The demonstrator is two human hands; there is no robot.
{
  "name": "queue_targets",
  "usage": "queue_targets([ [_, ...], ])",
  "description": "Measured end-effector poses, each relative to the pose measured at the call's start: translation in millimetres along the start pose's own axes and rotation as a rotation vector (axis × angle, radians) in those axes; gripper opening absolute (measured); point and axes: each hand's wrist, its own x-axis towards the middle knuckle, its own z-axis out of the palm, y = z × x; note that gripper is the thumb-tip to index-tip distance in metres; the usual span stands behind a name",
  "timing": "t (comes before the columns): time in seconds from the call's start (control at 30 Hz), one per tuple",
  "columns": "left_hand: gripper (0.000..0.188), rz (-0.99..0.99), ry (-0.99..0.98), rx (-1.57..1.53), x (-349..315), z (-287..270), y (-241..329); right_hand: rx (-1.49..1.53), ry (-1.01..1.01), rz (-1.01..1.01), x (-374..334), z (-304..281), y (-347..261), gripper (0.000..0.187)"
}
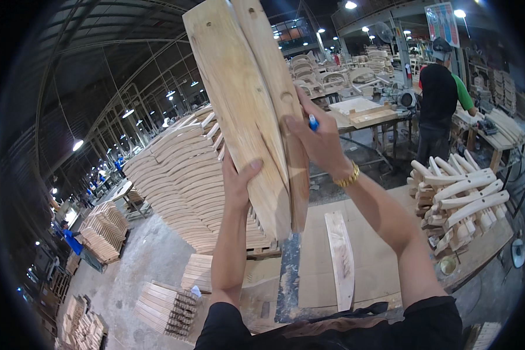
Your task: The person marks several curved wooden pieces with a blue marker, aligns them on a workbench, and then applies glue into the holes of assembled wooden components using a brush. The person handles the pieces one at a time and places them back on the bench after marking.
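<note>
Two pale wooden boards are held up side by side, long edges together, a narrow dark line between them. The wide left board has a small hole near its top and a dark crack lower down. My left hand is closed round its left edge, thumb on the face. Closed on the narrower right board, my right hand also has a small blue object, perhaps a pen, between its fingers. Below, a slightly curved wooden board lies on a cardboard-covered worktop.
A tall stack of curved wooden parts stands to the left, with bundled slats lower down. At the right is a pile of curved wooden pieces. A co-worker stands at a bench beyond it. Another table stands ahead.
</note>
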Motion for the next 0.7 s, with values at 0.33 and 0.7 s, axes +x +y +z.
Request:
queue_targets([
  [0.33, 0.079, 0.052, -0.057, 0.197, -45, -6, -19, -0.099, -0.001, -0.189, -63, -19, 8, 0.063],
  [0.7, 0.082, 0.022, -0.019, 0.220, -61, -11, -25, -0.136, 0.004, -0.311, -69, -21, 4, 0.065],
])
